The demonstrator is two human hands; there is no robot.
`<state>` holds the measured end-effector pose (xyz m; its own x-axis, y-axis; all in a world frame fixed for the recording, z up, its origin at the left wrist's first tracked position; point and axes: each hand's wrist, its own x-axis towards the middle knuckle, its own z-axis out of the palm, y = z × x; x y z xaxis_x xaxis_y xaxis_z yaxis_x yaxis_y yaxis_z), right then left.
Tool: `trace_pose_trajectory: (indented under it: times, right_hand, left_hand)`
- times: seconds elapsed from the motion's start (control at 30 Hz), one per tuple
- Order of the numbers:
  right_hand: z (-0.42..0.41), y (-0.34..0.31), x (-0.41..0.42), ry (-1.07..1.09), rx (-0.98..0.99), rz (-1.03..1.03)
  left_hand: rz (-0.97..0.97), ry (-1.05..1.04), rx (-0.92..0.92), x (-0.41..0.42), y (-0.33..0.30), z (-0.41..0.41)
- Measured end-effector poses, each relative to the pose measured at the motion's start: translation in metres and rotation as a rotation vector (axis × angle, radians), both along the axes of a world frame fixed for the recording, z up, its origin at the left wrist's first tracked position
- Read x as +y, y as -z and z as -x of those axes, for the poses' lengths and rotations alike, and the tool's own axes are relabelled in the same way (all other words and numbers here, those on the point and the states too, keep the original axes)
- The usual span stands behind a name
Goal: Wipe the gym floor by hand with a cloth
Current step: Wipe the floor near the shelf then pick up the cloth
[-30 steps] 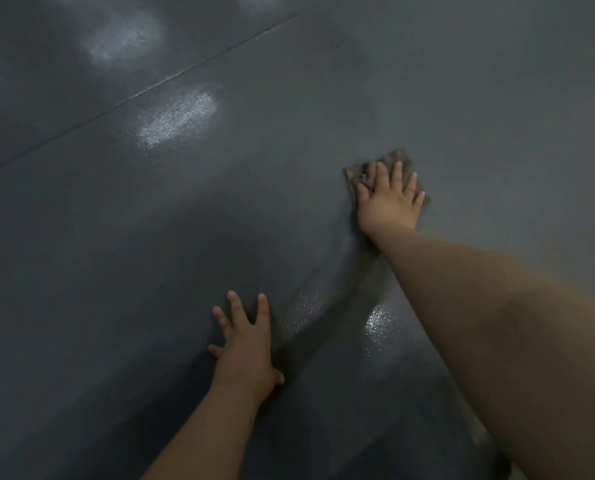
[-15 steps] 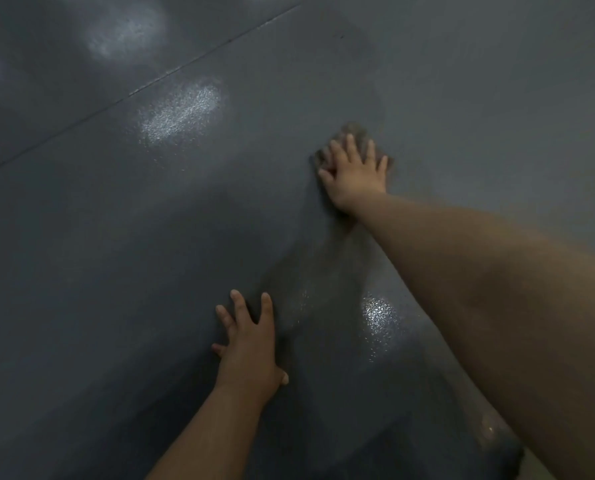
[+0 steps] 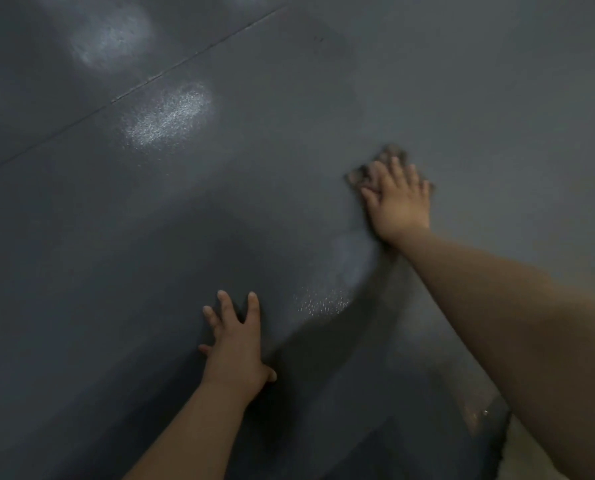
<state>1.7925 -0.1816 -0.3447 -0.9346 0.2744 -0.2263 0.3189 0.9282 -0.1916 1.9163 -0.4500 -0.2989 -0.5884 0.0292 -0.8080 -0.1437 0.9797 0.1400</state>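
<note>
The right hand [image 3: 398, 199] lies flat with fingers spread, pressing a brown cloth [image 3: 379, 164] onto the dark floor [image 3: 497, 116] at arm's reach. The left hand [image 3: 235, 344], released and splayed, props the person up nearer in. The floor glistens near that prop; if it is damp, the bracing palm could slide, or the cloth could bunch and slip from under the fingers.
</note>
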Motion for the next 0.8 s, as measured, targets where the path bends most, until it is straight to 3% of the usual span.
trace_pose_trajectory:
  times: [0.1, 0.17, 0.27, 0.43, 0.57, 0.7, 0.8]
  right_hand:
    - [-0.016, -0.001, 0.029, 0.279, -0.05, 0.03]
    - [-0.026, -0.001, 0.02, 0.276, -0.077, 0.015]
    - [-0.047, -0.003, -0.018, 0.075, -0.078, -0.006]
    - [-0.103, -0.003, -0.092, -0.44, -0.057, -0.024]
    - [-0.114, 0.0, -0.088, -0.66, -0.082, 0.005]
    - [-0.099, -0.008, -0.046, -0.514, -0.092, -0.004]
    - [-0.097, -0.006, -0.005, -0.229, -0.078, -0.016]
  left_hand:
    - [0.011, 0.017, 0.006, 0.001, 0.001, 0.0]
    - [0.019, 0.021, 0.009, 0.002, 0.001, 0.0]
    - [0.024, 0.029, 0.023, 0.002, 0.001, 0.0]
    - [0.035, 0.036, 0.05, 0.003, 0.001, -0.001]
    - [0.026, 0.036, 0.062, 0.001, 0.003, -0.001]
    - [0.031, 0.045, 0.07, -0.001, 0.005, -0.001]
    - [0.034, 0.043, 0.084, -0.003, 0.006, -0.002]
